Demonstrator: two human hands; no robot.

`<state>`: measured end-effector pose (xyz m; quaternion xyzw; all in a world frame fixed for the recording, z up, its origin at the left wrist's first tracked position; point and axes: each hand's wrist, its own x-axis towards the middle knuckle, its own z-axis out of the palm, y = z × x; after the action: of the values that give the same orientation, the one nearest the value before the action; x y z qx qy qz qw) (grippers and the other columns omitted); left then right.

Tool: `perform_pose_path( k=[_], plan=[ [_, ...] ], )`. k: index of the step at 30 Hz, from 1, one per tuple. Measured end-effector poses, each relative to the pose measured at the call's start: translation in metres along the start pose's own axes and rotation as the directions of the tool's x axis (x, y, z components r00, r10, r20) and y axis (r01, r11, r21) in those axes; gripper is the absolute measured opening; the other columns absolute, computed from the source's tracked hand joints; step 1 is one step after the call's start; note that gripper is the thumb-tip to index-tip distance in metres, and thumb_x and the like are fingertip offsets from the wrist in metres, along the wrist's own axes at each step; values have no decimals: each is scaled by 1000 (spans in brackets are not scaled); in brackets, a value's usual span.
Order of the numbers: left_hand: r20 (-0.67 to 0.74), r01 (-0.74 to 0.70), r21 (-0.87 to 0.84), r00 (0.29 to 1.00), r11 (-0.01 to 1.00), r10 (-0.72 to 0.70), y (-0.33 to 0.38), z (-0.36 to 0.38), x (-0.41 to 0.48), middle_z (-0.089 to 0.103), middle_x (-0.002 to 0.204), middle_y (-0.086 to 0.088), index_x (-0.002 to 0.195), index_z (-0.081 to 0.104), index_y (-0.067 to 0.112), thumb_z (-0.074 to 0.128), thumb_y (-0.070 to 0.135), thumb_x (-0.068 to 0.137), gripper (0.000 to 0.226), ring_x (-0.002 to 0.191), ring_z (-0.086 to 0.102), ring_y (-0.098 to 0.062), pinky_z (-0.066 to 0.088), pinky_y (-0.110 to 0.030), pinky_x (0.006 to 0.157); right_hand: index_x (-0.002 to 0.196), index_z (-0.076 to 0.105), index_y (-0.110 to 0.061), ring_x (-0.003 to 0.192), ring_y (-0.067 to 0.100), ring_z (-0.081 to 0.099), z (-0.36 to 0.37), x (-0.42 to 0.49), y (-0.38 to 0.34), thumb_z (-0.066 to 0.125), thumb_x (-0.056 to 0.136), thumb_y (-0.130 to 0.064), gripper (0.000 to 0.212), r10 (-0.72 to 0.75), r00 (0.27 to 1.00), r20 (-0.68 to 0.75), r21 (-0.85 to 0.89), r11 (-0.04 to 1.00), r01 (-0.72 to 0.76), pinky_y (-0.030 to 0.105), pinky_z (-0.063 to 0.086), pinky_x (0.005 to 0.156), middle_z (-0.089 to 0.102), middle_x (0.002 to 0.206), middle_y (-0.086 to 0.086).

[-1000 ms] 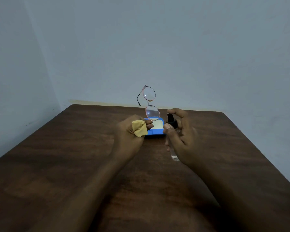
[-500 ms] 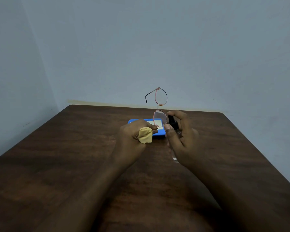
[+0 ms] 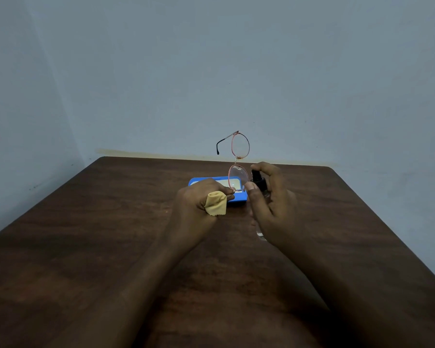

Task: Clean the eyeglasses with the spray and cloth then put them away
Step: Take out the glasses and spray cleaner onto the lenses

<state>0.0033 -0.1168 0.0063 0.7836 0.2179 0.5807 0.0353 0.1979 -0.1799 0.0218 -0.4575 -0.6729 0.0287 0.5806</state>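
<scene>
Pinching the bottom end of the eyeglasses point(image 3: 237, 175) between thumb and fingertip, the left hand point(image 3: 199, 199) held them on end just above the middle of the frame. One lens stood over the other, and the upper temple arm stuck out toward the left of the picture. The remaining fingers of that hand were curled round a bunched yellow cloth point(image 3: 216, 204) that poked out below the knuckles.

The right hand point(image 3: 271, 204) was wrapped round the spray bottle point(image 3: 258, 180), with its forefinger hooked over the black pump head. The nozzle sat just beside the lower lens, on its right in the picture.

Behind both hands, a blue case point(image 3: 236, 200) lay open on the dark wooden table point(image 3: 111, 234). The lower lens overlapped it in the view.

The glasses looked very light, with a thin wire frame that would likely bend under a hard squeeze. The lenses would smudge or scratch if fingered, and once wet they would probably be slippery. The rim edge or hinge corner, where the left hand had them, seemed the sound place to hold. The soft cloth was close at hand for the lens faces.
</scene>
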Motion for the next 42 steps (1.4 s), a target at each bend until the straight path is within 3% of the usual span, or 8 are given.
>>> perform_pose_path(
  k=[7,11,15,24,28,35,39,42],
  plan=[
    [-25,12,-16,1000,1000,-13,8,-2,3,74,97,11,94,80,8,83,0,86,12,96,71,3,61,-33,83,137,42,-53,54,17,64,-1,1,-2,54,106,-37,36,-48,998,39,11,999,47,38,51,48,63,77,-24],
    [-66,93,-41,993,995,-96,11,-11,8,78,93,-3,93,79,4,78,4,91,2,91,75,-9,61,-34,80,135,42,-55,57,10,63,-8,4,2,53,106,-42,34,-13,1000,-22,-50,999,12,33,50,49,61,75,-22],
    [-107,171,-55,979,984,-176,12,-19,10,77,92,2,94,78,6,76,-7,88,14,91,73,-4,57,-25,77,134,45,-44,56,7,62,-19,9,8,51,106,-39,29,12,998,-54,-78,997,-16,22,42,55,62,77,-23],
    [-184,167,-91,966,982,-181,15,-21,12,76,97,13,98,75,24,72,0,94,24,92,74,-5,58,-27,80,132,45,-46,53,11,60,-19,12,9,52,106,-39,28,47,998,-40,-84,995,-50,22,40,53,62,72,-25],
    [-204,163,-46,964,986,-169,17,-23,12,74,98,18,99,73,25,72,-4,91,29,91,71,2,53,-16,80,131,46,-42,55,7,60,-19,11,9,52,105,-37,27,34,999,-36,-88,995,-37,14,37,54,61,72,-28],
    [-202,190,-65,959,980,-200,16,-22,13,76,98,19,101,73,36,74,-10,89,47,91,74,-4,59,-27,80,128,46,-40,55,8,58,-18,11,8,53,106,-29,26,39,999,-7,-88,995,-39,13,36,55,61,72,-26],
    [-201,192,-97,957,977,-208,18,-23,14,76,101,18,102,72,38,72,3,92,36,92,74,-3,56,-20,81,125,46,-40,53,10,58,-19,12,4,52,106,-33,21,39,999,-9,-56,998,-40,14,38,52,61,71,-22],
    [-195,194,-91,958,977,-209,17,-24,12,77,98,16,102,73,33,74,-6,89,41,92,74,-4,56,-20,81,124,46,-41,52,11,57,-20,13,4,51,107,-36,18,35,999,3,-32,999,-35,20,41,51,60,70,-19]
  ],
)
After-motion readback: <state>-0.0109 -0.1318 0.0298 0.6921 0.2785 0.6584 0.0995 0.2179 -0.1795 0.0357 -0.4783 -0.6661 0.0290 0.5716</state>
